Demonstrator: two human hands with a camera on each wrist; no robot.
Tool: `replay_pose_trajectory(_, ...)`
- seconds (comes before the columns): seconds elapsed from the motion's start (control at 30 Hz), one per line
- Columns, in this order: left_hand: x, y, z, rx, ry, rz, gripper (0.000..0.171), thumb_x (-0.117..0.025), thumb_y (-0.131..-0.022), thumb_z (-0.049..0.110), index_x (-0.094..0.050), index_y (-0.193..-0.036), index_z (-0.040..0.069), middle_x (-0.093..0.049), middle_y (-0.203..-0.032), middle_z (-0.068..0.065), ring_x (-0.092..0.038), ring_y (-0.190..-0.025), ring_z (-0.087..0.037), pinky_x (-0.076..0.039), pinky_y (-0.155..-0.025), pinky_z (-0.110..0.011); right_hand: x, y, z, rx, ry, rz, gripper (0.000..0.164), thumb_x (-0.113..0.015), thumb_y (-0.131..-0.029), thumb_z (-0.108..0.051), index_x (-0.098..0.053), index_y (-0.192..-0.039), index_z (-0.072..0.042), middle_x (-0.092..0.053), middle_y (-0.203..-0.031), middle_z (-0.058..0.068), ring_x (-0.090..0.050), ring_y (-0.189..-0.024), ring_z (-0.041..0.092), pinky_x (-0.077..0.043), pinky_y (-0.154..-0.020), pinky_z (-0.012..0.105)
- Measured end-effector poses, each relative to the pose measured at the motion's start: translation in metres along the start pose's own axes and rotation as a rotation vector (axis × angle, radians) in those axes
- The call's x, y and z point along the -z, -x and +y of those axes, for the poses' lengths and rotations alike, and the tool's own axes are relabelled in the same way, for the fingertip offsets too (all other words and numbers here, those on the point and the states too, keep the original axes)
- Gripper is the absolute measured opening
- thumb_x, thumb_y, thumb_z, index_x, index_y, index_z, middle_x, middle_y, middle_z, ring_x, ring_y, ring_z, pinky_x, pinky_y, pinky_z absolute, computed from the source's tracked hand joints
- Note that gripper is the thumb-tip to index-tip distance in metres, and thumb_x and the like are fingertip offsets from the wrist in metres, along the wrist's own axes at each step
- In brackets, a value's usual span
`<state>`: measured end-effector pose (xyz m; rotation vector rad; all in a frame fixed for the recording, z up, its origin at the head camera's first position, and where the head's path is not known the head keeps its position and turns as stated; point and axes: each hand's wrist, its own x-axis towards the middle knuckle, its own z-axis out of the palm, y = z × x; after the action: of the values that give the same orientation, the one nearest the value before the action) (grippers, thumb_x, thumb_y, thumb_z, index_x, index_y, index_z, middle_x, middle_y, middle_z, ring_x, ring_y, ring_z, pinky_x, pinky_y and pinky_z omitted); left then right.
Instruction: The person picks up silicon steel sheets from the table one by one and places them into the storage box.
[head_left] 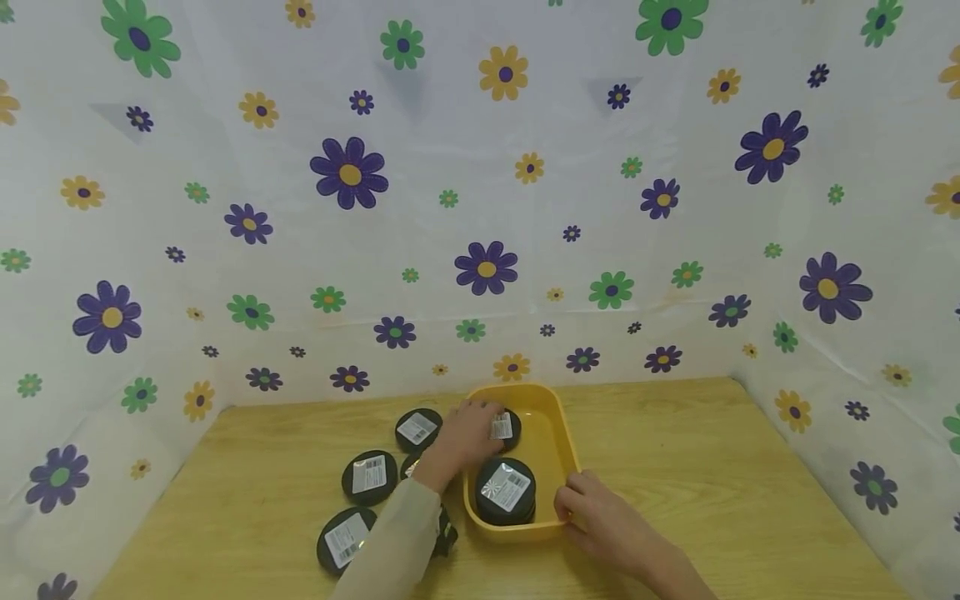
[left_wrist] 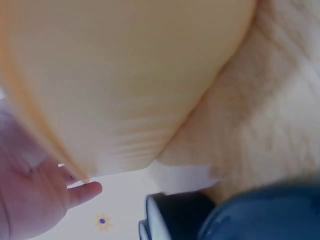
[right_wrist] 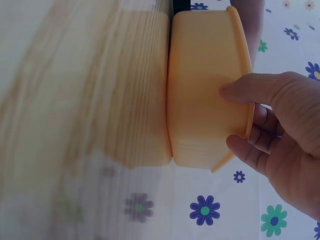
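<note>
A yellow plastic tub (head_left: 558, 425) with rounded corners stands on the wooden table. My left hand (head_left: 467, 435) reaches over its left rim, with fingers and thumb around a flat black disc (head_left: 506, 427) that bears a white barcode label. Nearer the front of the tub, a stack of similar black discs (head_left: 506, 487) lies label up. My right hand (head_left: 603, 512) grips the tub's front right corner. In the right wrist view the thumb of my right hand (right_wrist: 295, 125) lies on the outer wall of the tub (right_wrist: 210, 90), its fingers at the rim.
Left of the tub lie several more labelled discs, among them a back one (head_left: 417, 429), a middle one (head_left: 370, 477) and a front one (head_left: 345, 540). Another is partly hidden by my left arm. Flower-printed cloth (head_left: 420, 242) encloses the table (head_left: 675, 467) at the back and sides.
</note>
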<state>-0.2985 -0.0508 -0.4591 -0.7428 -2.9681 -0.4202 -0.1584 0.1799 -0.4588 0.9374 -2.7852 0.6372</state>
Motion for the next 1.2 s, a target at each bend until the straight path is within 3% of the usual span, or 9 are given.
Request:
replay_pose_trajectory(0.23,0.024,0.017,-0.009,0.001,0.15,0.082,0.035,-0.064,-0.094,0.019,-0.06,-0.127,0.009,-0.059,-0.121,-0.013,-0.057,-0.109,-0.031,-0.047,-0.095,-0.048,-0.001,0.002,0.002,0.026,0.009,0.046,0.03,-0.08,-0.079,-0.005,-0.055,-0.084,-0.02,-0.041,-0.085,-0.012,-0.042,-0.086,0.009,-0.046,-0.076,0.025)
replay_pose_trajectory(0.4,0.052,0.044,-0.016,0.033,0.185,0.143,0.031,-0.065,-0.094,0.018,-0.061,-0.123,0.008,-0.06,-0.12,-0.014,-0.057,-0.104,-0.029,-0.049,-0.092,-0.047,-0.002,0.004,0.005,0.076,0.024,0.117,0.034,-0.082,-0.075,-0.001,-0.053,-0.082,-0.02,-0.041,-0.084,-0.012,-0.041,-0.084,0.009,-0.044,-0.074,0.023)
replay_pose_trajectory(0.53,0.067,0.069,-0.025,0.029,0.201,0.183,0.027,-0.065,-0.094,0.016,-0.062,-0.12,0.007,-0.06,-0.121,-0.014,-0.058,-0.11,-0.03,-0.048,-0.094,-0.048,-0.003,0.005,0.007,0.122,0.036,0.175,0.037,-0.083,-0.072,0.001,-0.053,-0.081,-0.019,-0.04,-0.083,-0.012,-0.041,-0.083,0.009,-0.042,-0.072,0.022)
replay_pose_trajectory(0.7,0.073,0.099,-0.037,0.068,0.251,0.206,0.026,-0.063,-0.095,0.015,-0.062,-0.119,0.005,-0.06,-0.123,-0.015,-0.059,-0.11,-0.032,-0.047,-0.095,-0.049,-0.002,0.006,0.009,0.147,0.045,0.205,0.039,-0.083,-0.071,0.001,-0.052,-0.081,-0.02,-0.041,-0.084,-0.012,-0.041,-0.082,0.008,-0.042,-0.071,0.022)
replay_pose_trajectory(0.87,0.076,0.124,-0.047,0.144,0.279,0.255,0.023,-0.065,-0.093,0.012,-0.063,-0.115,0.004,-0.061,-0.12,-0.017,-0.058,-0.115,-0.036,-0.046,-0.097,-0.052,-0.001,0.006,0.008,0.11,0.038,0.162,0.036,-0.083,-0.074,-0.001,-0.053,-0.082,-0.021,-0.041,-0.085,-0.012,-0.041,-0.084,0.009,-0.043,-0.072,0.023)
replay_pose_trajectory(1.1,0.071,0.14,-0.059,0.219,0.24,0.224,0.023,-0.065,-0.092,0.013,-0.063,-0.113,0.004,-0.06,-0.119,-0.019,-0.054,-0.116,-0.041,-0.044,-0.098,-0.056,-0.001,0.001,0.002,0.018,-0.005,0.02,0.025,-0.079,-0.082,-0.008,-0.057,-0.086,-0.02,-0.042,-0.087,-0.012,-0.042,-0.088,0.01,-0.045,-0.077,0.024)
replay_pose_trajectory(1.2,0.069,0.141,-0.061,0.232,0.226,0.183,0.026,-0.066,-0.091,0.013,-0.062,-0.115,0.003,-0.06,-0.119,-0.02,-0.054,-0.116,-0.042,-0.044,-0.097,-0.058,-0.002,0.003,0.001,0.027,-0.01,0.042,0.028,-0.079,-0.081,-0.006,-0.056,-0.085,-0.02,-0.041,-0.087,-0.013,-0.041,-0.087,0.009,-0.044,-0.076,0.023)
